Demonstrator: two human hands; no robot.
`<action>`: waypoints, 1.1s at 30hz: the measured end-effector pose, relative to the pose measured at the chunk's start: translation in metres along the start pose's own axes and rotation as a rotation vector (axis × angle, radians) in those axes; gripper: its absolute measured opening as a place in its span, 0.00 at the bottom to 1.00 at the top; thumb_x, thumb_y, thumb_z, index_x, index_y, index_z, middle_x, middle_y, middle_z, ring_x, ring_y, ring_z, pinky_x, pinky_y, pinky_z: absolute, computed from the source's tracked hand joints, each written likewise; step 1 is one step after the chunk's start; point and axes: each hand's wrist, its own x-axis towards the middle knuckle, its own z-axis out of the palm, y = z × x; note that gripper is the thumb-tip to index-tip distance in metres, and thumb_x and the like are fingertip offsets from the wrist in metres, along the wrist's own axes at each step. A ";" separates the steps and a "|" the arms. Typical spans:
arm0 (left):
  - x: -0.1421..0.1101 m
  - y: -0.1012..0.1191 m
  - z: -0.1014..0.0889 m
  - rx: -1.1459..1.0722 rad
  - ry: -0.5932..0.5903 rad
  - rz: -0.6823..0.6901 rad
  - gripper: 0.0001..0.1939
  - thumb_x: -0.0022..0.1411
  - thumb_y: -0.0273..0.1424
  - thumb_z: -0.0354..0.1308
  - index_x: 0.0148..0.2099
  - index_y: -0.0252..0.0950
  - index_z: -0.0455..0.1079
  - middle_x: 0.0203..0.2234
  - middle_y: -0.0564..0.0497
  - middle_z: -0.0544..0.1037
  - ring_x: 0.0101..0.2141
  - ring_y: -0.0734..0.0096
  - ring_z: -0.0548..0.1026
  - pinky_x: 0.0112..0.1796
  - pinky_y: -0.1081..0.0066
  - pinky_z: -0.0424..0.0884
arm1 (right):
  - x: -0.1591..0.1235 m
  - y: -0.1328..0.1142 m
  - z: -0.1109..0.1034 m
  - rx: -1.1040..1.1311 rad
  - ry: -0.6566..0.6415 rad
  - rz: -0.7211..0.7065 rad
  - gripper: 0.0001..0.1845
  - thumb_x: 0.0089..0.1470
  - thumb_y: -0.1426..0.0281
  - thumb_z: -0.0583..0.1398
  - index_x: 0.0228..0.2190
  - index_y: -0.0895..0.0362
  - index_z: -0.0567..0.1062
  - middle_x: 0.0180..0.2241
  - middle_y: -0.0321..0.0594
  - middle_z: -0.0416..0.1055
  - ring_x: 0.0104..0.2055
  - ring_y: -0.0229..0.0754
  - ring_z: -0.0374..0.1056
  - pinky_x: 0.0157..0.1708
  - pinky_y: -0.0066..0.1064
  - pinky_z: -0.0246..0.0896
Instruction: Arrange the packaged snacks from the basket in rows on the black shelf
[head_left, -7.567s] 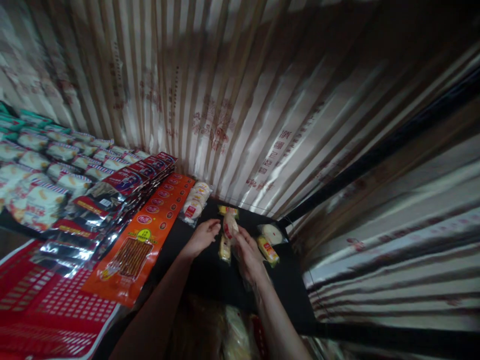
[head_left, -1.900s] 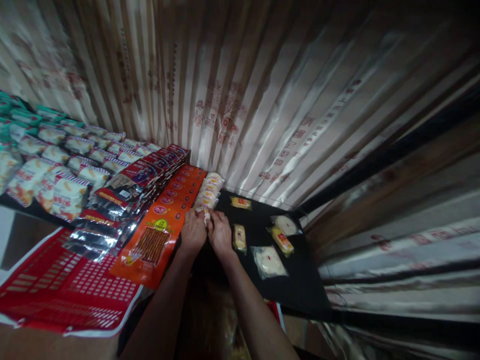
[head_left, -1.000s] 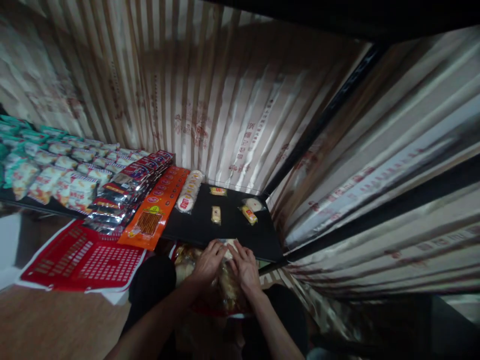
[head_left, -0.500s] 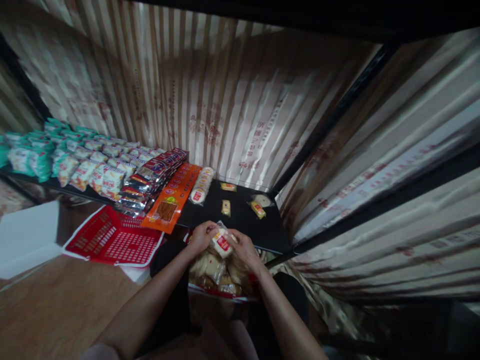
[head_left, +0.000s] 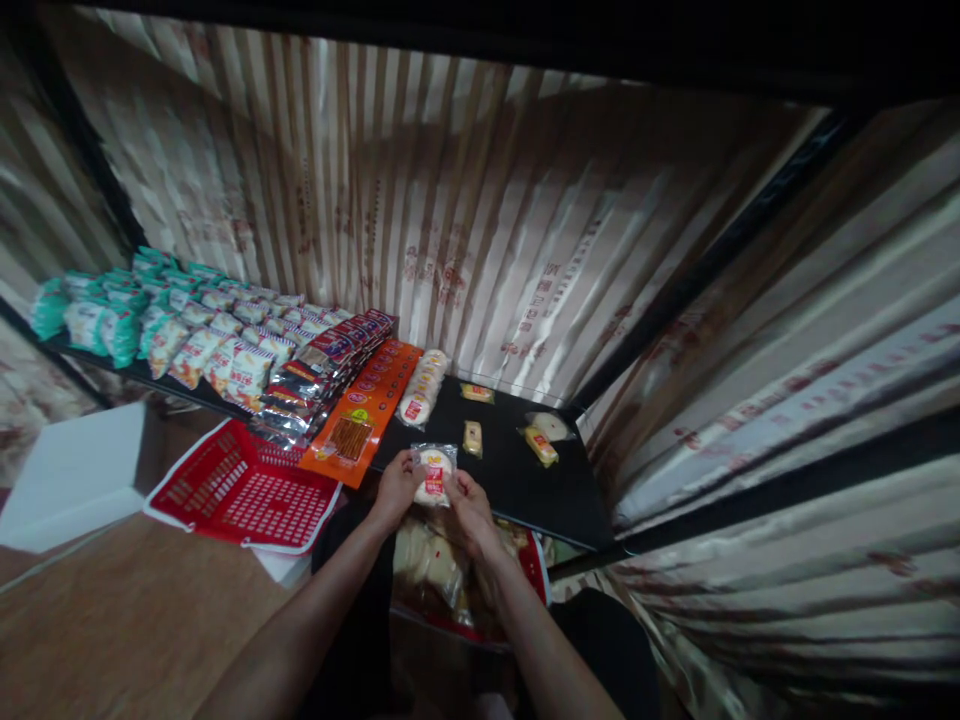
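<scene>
Below the frame's middle, the left hand (head_left: 394, 491) and right hand (head_left: 472, 508) pinch a bagged cake (head_left: 435, 468) by its sides, perhaps so its label (head_left: 434, 482) shows.

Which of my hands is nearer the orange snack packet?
Left. The left hand is just right of the orange snack packet; the right hand is farther right, holding the right edge of the wrapped round white snack.

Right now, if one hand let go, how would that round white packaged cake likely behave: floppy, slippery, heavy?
The round white packaged cake would probably keep its shape: between the left hand and right hand it shows no visible sag. Its glossy clear wrapper may make it slippery. It is likely light, being small beside the hands.
</scene>
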 end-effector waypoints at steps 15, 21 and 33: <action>0.059 0.013 0.002 0.756 0.328 0.397 0.20 0.61 0.24 0.48 0.55 0.28 0.63 0.52 0.38 0.69 0.53 0.59 0.65 0.54 0.61 0.62 | 0.107 0.013 0.032 -0.643 0.174 -0.098 0.16 0.45 0.57 0.57 0.30 0.53 0.78 0.25 0.34 0.75 0.27 0.39 0.68 0.27 0.26 0.59; 0.064 0.001 0.011 0.917 0.294 0.469 0.20 0.60 0.20 0.45 0.52 0.31 0.68 0.54 0.42 0.68 0.55 0.60 0.62 0.54 0.61 0.63 | 0.128 0.004 0.041 -0.771 0.164 -0.069 0.14 0.47 0.58 0.56 0.30 0.53 0.77 0.26 0.34 0.75 0.29 0.39 0.70 0.27 0.25 0.58; 0.079 0.006 0.015 0.930 0.186 0.371 0.23 0.61 0.19 0.42 0.57 0.29 0.64 0.57 0.41 0.64 0.59 0.58 0.57 0.57 0.60 0.59 | 0.150 0.004 0.042 -0.777 0.244 -0.099 0.12 0.46 0.61 0.60 0.32 0.54 0.73 0.30 0.38 0.75 0.32 0.40 0.71 0.31 0.28 0.60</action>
